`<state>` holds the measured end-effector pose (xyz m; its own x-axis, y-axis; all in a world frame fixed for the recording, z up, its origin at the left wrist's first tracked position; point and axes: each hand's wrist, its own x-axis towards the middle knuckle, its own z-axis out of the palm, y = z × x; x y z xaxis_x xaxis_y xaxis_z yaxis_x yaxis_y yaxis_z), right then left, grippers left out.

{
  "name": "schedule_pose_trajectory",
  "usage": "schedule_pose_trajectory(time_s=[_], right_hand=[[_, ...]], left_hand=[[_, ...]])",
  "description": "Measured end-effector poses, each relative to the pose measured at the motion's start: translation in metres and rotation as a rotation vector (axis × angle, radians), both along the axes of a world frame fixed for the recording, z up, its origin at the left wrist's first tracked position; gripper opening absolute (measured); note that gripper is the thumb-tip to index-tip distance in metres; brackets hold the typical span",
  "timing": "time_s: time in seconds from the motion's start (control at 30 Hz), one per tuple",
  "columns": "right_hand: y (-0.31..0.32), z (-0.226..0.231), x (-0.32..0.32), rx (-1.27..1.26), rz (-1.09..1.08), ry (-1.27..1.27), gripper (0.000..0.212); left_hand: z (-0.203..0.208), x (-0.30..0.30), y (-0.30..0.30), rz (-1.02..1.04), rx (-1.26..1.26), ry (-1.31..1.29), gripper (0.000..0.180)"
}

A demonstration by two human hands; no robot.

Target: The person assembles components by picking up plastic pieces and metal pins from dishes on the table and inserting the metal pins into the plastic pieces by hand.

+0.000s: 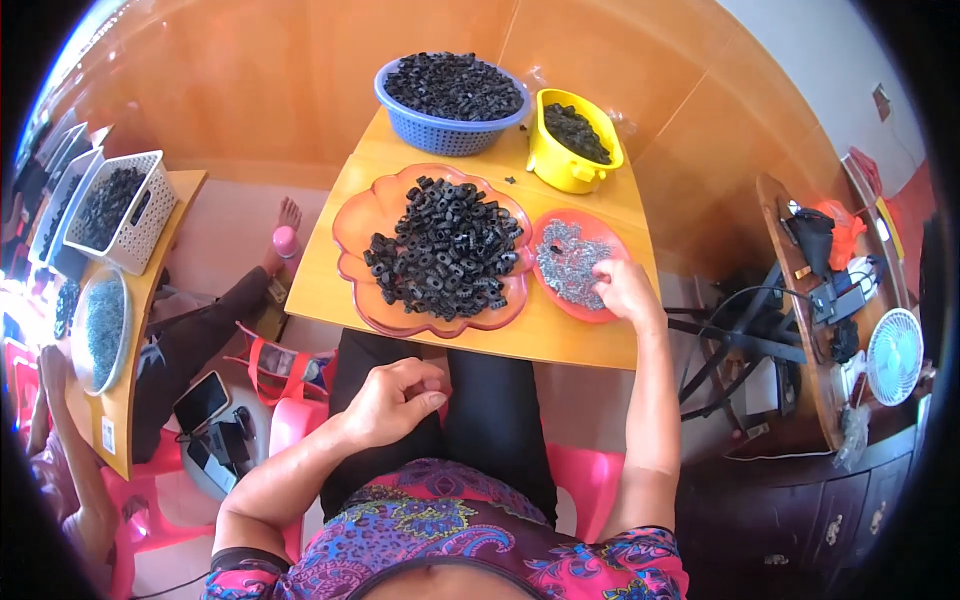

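Observation:
My left hand (398,400) hovers over my lap, its fingers curled in and the thumb pressed against them. Whatever it holds, if anything, is hidden. Over at the right, my right hand (628,288) reaches into an orange-red dish (619,243) of small silvery metal pieces (568,262). Its fingertips are drawn together among the pieces, and I cannot make out what is between them. Beside that dish, a larger orange flower-shaped tray (352,215) bears a heap of small black plastic parts (445,245).
At the table's (560,345) far end stand a blue basket (445,135) and a yellow container (572,178), both with black parts. To the left, another person's arm (80,440) rests by a second table with a white basket (140,235). A white fan (894,356) stands right.

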<state>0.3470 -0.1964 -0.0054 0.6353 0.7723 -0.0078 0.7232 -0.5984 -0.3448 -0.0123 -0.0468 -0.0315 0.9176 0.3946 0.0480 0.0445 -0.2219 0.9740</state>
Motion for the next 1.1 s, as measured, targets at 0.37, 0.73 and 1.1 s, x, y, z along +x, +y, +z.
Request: schedule_pose_trajectory(time_s=[0.37,0.73,1.1], right_hand=[[-0.002,-0.019,-0.032,0.089,0.083,-0.227,0.013],[-0.01,-0.027,-0.026,0.366,-0.031,-0.25,0.026],[-0.013,-0.025,-0.018,0.638,-0.109,0.462,0.007]], left_hand=[[0.042,-0.001,0.02,0.012,0.456,-0.226,0.018],[0.024,0.067,0.111,0.022,1.015,0.074,0.011],[0.01,0.1,0.102,-0.087,1.082,0.219,0.009]])
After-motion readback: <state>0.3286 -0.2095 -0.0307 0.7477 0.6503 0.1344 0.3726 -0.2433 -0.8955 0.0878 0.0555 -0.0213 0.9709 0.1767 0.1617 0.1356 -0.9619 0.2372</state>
